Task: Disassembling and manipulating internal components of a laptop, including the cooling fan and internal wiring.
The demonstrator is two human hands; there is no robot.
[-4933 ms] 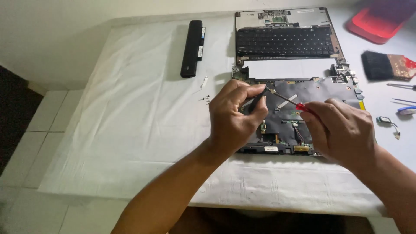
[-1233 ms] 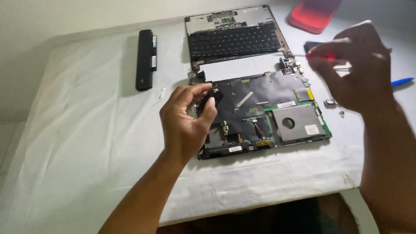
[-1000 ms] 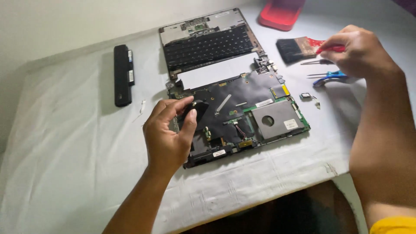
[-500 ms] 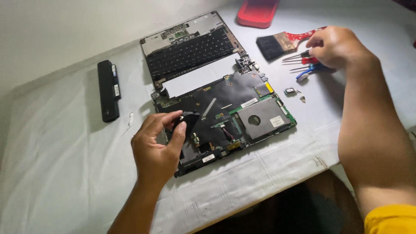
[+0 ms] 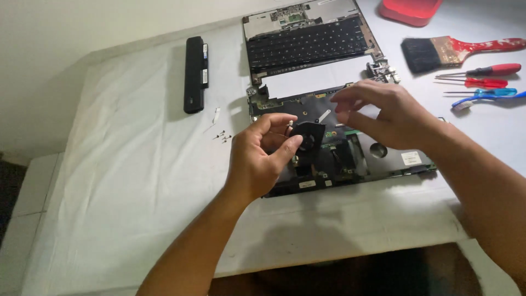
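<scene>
Fan (image 5: 308, 137) — pinched in left hand (image 5: 257, 161) (above motherboard (image 5: 350, 156)).

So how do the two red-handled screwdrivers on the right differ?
The upper red-handled screwdriver has the thicker, rounder handle with a dark collar; the lower red-handled screwdriver is slimmer and flatter. The upper one's handle reaches further right, toward the table edge. Both lie roughly parallel, thin shafts pointing left, between the paintbrush and the blue-handled tool.
</scene>
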